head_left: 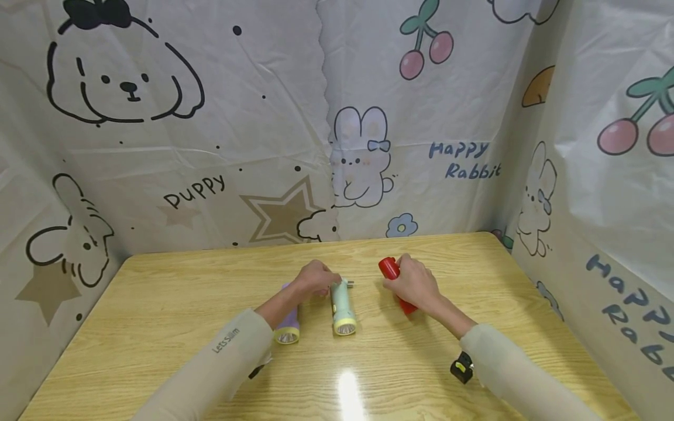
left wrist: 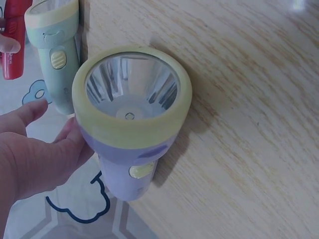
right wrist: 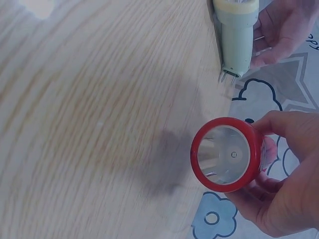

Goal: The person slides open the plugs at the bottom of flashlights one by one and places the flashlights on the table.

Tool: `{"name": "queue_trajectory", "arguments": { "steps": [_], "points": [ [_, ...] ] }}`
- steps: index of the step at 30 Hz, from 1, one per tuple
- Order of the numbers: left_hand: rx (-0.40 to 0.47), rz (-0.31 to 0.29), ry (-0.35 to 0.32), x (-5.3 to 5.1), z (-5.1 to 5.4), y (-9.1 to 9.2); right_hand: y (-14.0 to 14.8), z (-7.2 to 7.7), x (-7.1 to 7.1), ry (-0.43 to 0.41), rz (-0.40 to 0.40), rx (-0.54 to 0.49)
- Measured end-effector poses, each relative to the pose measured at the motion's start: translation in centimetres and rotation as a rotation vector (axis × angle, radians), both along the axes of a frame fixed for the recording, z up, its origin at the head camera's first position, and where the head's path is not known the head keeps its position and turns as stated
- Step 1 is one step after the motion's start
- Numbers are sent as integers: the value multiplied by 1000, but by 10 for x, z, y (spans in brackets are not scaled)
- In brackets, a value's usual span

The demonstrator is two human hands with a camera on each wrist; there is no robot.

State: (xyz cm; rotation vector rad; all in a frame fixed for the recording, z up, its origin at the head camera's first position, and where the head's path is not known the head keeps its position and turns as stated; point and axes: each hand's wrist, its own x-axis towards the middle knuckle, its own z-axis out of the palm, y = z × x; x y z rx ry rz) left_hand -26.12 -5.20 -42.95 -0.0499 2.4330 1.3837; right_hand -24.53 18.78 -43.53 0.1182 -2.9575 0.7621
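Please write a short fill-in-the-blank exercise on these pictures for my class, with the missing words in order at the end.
1. The right hand grips the ____ flashlight.
2. The purple flashlight has a ____ rim round its lens.
3. Metal prongs show at one end of the ____ flashlight.
4. Counting every colour, the pictures show ____ flashlights.

Missing words: red; yellow; green; three.

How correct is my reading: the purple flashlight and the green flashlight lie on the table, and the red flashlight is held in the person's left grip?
Only the side is wrong: the red flashlight is held in the person's right grip, as the head view shows. The purple flashlight and the green flashlight do lie on the table.
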Motion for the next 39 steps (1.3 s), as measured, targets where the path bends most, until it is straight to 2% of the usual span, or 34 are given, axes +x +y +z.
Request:
{"name": "queue_trajectory", "arguments": {
  "steps": [8,12,18,29,39],
  "points": [
    [-47,26,105,-5,-6,-1,-3,-1,1,21,-7,-28],
    [-63,53,162,-7,-3,0,-5,-1,1,31,-11,-44],
    [-93,75,201,-9,4,0,-7,0,2,61,-1,-72],
    [-22,93,282,-9,1,4,-11,2,5,98,5,-92],
    [16,78,342,-5,4,11,-11,1,7,125,4,-96]
  ]
}}
